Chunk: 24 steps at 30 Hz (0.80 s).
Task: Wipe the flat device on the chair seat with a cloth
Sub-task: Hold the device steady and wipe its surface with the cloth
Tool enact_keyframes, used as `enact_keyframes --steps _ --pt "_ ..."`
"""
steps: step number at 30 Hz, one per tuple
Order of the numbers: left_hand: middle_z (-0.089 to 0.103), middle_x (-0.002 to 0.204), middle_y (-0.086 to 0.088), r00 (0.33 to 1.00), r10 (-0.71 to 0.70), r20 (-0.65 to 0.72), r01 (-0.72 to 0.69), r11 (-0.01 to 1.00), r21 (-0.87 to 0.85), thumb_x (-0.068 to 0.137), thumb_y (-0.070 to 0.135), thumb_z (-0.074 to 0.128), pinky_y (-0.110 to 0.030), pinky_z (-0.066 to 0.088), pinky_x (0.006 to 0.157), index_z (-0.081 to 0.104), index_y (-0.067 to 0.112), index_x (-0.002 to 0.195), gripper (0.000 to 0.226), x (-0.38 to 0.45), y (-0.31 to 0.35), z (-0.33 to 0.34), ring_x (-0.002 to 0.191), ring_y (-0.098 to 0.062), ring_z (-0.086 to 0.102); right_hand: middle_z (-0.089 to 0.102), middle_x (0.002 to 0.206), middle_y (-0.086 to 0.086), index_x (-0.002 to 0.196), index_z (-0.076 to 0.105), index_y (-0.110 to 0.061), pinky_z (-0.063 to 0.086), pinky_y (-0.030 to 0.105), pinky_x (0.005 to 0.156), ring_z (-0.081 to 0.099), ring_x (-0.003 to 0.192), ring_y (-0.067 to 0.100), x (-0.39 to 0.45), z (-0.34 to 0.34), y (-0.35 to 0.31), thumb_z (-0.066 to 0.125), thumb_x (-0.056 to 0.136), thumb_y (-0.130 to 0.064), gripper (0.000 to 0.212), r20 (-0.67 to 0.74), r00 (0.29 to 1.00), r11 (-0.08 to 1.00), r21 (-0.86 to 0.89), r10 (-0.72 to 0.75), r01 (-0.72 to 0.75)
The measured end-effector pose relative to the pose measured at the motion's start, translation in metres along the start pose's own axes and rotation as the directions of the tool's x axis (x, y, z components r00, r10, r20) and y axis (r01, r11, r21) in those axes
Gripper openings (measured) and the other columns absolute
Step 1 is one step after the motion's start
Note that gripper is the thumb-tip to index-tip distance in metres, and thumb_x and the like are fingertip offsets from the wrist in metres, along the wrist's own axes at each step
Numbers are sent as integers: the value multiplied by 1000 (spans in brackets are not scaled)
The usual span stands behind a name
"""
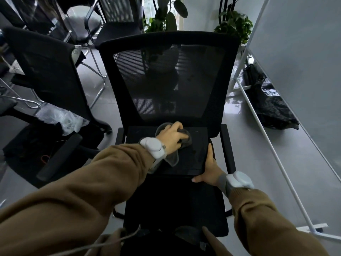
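Note:
A flat black device (193, 156) lies on the seat of a black mesh-backed office chair (171, 204), pushed towards the backrest. My left hand (170, 136) presses a grey cloth (185, 139) onto the device's far half, fingers curled over the bunched cloth; a loose corner of the cloth trails back under my wrist. My right hand (209, 170) grips the device's near right corner, thumb along the front edge and fingers up the right side. Both wrists wear pale bands over brown sleeves.
The chair's armrests (227, 146) flank the device. More black chairs (49, 71) stand at left, with crumpled plastic (60, 117) and dark bags on the floor. A white whiteboard frame (265, 137) and black bag (273, 106) stand at right. Potted plants (234, 23) behind.

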<state>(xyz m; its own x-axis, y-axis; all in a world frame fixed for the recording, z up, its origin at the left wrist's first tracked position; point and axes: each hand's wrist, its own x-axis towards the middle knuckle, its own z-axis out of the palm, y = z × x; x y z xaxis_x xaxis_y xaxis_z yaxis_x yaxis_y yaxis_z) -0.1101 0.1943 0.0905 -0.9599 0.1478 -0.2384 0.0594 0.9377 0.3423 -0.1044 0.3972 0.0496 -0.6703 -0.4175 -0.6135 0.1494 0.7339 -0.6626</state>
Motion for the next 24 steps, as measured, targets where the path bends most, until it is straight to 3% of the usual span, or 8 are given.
enact_keyframes --steps 6,12,18,24 --pt "35 130 -11 985 -140 -96 146 988 57 89 15 53 -48 49 84 60 19 114 27 31 -3 -19 103 -39 42 20 153 16 137 -38 -30 28 50 114 27 140 32 1 -2 -1 85 61 -11 145 8 1000 999 -35 28 -28" --pt "35 131 -11 967 -225 -115 229 973 21 89 16 52 -47 49 84 58 21 118 30 43 2 -20 108 -40 40 19 153 17 136 -38 -31 28 50 114 27 140 33 0 -4 -1 84 63 -13 144 23 999 999 -46 29 -28" --pt "34 130 -10 982 -163 -100 165 986 10 86 21 55 -46 50 82 55 26 122 36 28 1 -11 106 -37 41 19 153 17 135 -39 -33 26 51 114 25 140 33 1 -4 -1 85 61 -14 146 23 999 998 -49 29 -28" --pt "33 135 -7 995 -76 -64 78 997 24 85 22 57 -51 44 93 57 25 120 35 -3 2 3 113 -36 39 18 153 15 136 -38 -31 25 48 115 24 141 32 0 -5 -3 86 60 -11 147 23 999 999 -26 25 -24"
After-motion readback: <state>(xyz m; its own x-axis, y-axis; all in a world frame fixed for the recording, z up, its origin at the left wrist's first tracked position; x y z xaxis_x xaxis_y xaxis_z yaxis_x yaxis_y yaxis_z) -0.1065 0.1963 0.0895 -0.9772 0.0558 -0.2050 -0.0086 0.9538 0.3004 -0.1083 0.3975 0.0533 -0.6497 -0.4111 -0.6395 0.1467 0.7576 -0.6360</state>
